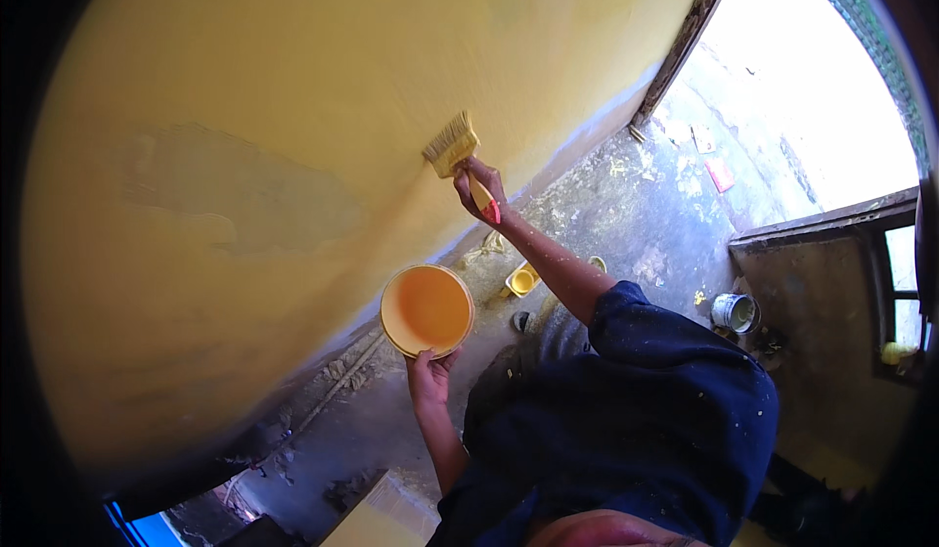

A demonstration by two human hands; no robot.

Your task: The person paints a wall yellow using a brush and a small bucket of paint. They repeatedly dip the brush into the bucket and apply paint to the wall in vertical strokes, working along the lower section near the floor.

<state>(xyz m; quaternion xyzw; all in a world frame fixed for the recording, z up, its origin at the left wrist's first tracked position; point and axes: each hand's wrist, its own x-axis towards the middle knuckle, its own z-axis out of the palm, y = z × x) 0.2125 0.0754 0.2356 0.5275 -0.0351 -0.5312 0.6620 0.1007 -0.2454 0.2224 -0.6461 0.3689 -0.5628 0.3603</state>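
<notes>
Wide flat paintbrush [453,144] with pale bristles, a yellow-smeared ferrule and a wooden handle ending in red: it is raised against the yellow-coated plaster wall [293,68], its bristles pointing up and leftward. Whether the bristle tips press on the surface or stand just off it cannot be told from this angle. The right hand [479,187] grasps the brush where handle meets ferrule, the red end projecting back over the wrist. The left hand [431,379] grips a round, cream-walled tub [394,312] by its near rim, thumb uppermost; the open mouth faces the viewer, just beside the wall and below the brush. The tub's inside appears orange (the level of any paint cannot be read).

As to progress, most of the visible wall already bears yellow, which suggests that the coating is well advanced. Two areas seem to remain: a dull, grey-brown, ragged-edged patch [245,190] at left, and a pale bluish strip [592,127] along the wall's foot (perhaps left bare on purpose). Whether the yellow expanse needs another coat cannot be judged. A small yellow-stained container [522,281] stands on the paint-spattered grey floor [587,195], near the right forearm.
</notes>
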